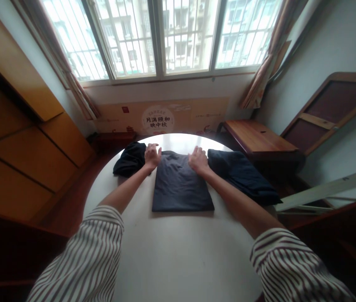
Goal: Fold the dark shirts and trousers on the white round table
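Note:
A dark grey folded garment (182,184) lies flat on the round white table (153,256), squared into a rough rectangle with a few soft creases. My left hand (153,157) is at its far left corner, thumb and fingers apart. At the far right corner my right hand (198,160) rests on the cloth with its fingers loosely bent and spread. Left of the grey garment, close by my left hand, sits a bunched black cloth (130,159). A folded navy garment (244,174) lies to the right, partly behind my right forearm.
Beyond the table stands a low wooden table (260,136), with a wood-framed panel (332,113) leaning on the wall. A printed banner (108,115) runs below the barred window (184,37). Orange cabinets (23,167) line the left side. A pale beam (329,188) is at the right.

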A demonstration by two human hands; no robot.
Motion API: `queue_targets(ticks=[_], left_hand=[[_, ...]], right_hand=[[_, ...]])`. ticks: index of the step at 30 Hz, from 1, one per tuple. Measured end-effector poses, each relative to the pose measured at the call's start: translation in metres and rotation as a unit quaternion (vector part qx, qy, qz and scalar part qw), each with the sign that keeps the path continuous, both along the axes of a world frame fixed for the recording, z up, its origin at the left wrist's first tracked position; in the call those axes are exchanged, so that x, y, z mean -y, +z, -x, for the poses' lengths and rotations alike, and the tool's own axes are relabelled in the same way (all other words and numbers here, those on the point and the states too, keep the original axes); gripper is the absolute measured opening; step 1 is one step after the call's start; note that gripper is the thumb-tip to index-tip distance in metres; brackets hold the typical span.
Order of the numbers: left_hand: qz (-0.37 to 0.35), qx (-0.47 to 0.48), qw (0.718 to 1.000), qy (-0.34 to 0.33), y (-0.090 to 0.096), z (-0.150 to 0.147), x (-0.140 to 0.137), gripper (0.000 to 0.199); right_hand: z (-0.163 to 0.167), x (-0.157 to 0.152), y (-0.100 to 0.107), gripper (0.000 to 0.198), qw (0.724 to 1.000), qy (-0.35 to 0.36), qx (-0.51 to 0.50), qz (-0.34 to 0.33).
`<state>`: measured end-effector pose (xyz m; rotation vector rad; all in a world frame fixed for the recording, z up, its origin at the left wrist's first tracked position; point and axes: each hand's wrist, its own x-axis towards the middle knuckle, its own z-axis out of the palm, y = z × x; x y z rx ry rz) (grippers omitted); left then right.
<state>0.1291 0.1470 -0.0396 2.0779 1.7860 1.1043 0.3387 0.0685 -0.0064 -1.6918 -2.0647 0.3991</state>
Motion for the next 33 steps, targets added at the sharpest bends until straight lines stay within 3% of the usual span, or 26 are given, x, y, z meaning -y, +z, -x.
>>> queue_targets(ticks=[2, 4, 5, 9, 13, 16, 19, 23, 29, 31, 33], left_hand=[[-0.025, -0.099, 0.987, -0.127, -0.004, -0.010, 0.009, 0.039], [0.014, -0.199, 0.952, -0.231, -0.010, -0.017, 0.015, 0.042], [0.044, -0.237, 0.938, -0.250, -0.013, -0.020, 0.015, 0.045], [0.127, -0.304, 0.919, -0.216, -0.019, -0.023, 0.004, 0.054], [0.128, -0.322, 0.918, -0.194, -0.015, -0.037, -0.001, 0.054], [0.080, -0.309, 0.912, -0.256, -0.018, -0.067, 0.014, 0.054], [0.087, -0.288, 0.895, -0.330, -0.029, -0.099, 0.030, 0.062], [0.128, -0.276, 0.905, -0.296, -0.036, -0.124, 0.027, 0.066], [0.134, -0.261, 0.922, -0.254, -0.019, -0.126, 0.022, 0.057], [0.092, -0.245, 0.937, -0.230, -0.014, -0.114, 0.036, 0.056], [0.042, -0.242, 0.942, -0.229, -0.013, -0.097, 0.055, 0.054]], right_hand=[[0.013, 0.012, -0.014, 0.043, 1.000, 0.013, 0.017, -0.004], [0.024, 0.031, -0.031, 0.055, 0.997, 0.043, 0.057, -0.007], [0.027, 0.043, -0.040, 0.063, 0.995, 0.062, 0.084, -0.009], [0.027, 0.097, -0.068, 0.081, 0.983, 0.098, 0.154, -0.033], [0.022, 0.138, -0.078, 0.081, 0.981, 0.110, 0.151, -0.048], [0.024, 0.153, -0.079, 0.085, 0.982, 0.120, 0.140, -0.041], [0.026, 0.161, -0.078, 0.088, 0.983, 0.129, 0.127, -0.024], [0.029, 0.179, -0.074, 0.086, 0.977, 0.189, 0.101, -0.005], [0.027, 0.212, -0.066, 0.091, 0.967, 0.245, 0.076, -0.004], [0.024, 0.213, -0.057, 0.075, 0.962, 0.264, 0.069, -0.028], [0.020, 0.202, -0.044, 0.043, 0.964, 0.256, 0.067, -0.043]])
